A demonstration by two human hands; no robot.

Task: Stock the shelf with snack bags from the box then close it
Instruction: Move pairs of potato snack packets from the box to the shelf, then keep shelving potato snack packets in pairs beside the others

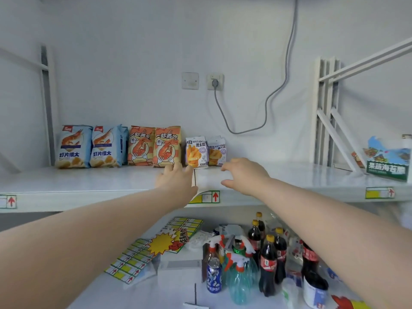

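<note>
Six snack bags (141, 146) stand upright in a row at centre-left of the frame, at the back of the white shelf (89, 181): two blue, two orange, two small white. The left hand (176, 179) and right hand (245, 175) hover near the white pair, fingers relaxed, grasping nothing.

White wall (156, 52) straight ahead of me, plain, lit bright and even w/ no hard shadows. Mid-wall is what looks like a blank switch plate (190, 80), w/ a socket (219, 78) just to its right and a grey plug (215, 83) in it. A grey cable (266, 108) loops down from the plug, then climbs the wall and leaves the top of the frame. The shelf (111, 199) is white metal: upper board (89, 178), lower board (107, 293) beneath. At far left stands a grey-white upright (45, 103) w/ a slanted brace (24, 59). On the right, several white posts (327, 97) are bunched together w/ diagonal struts (336, 139), and a rail (365, 61) runs up to the right edge.
</note>
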